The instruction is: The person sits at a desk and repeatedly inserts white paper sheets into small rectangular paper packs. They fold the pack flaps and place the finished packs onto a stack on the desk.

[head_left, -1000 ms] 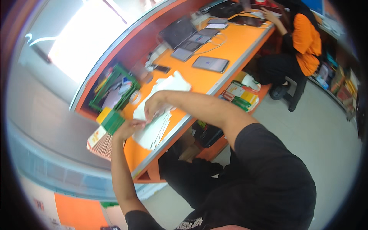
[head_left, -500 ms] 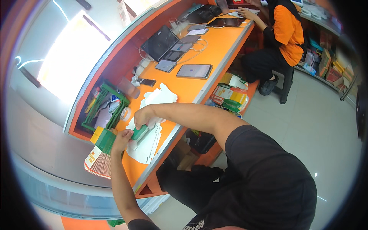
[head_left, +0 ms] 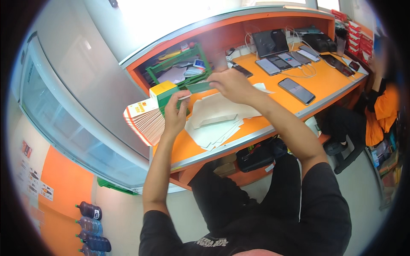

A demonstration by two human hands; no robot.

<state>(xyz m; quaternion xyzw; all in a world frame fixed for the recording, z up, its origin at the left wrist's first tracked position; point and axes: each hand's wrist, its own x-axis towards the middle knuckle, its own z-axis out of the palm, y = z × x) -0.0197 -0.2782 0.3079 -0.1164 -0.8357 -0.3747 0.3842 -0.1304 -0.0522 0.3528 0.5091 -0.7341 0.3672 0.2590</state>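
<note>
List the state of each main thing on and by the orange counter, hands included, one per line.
Right hand: gripping the green piece
Green piece: raised above the counter
Left hand: fingers curled by the green piece; grip unclear
White sheets: overlapping on the counter
Green basket: filled with assorted items
Nearest phone: face up, screen bright
Propped device: screen dark
</note>
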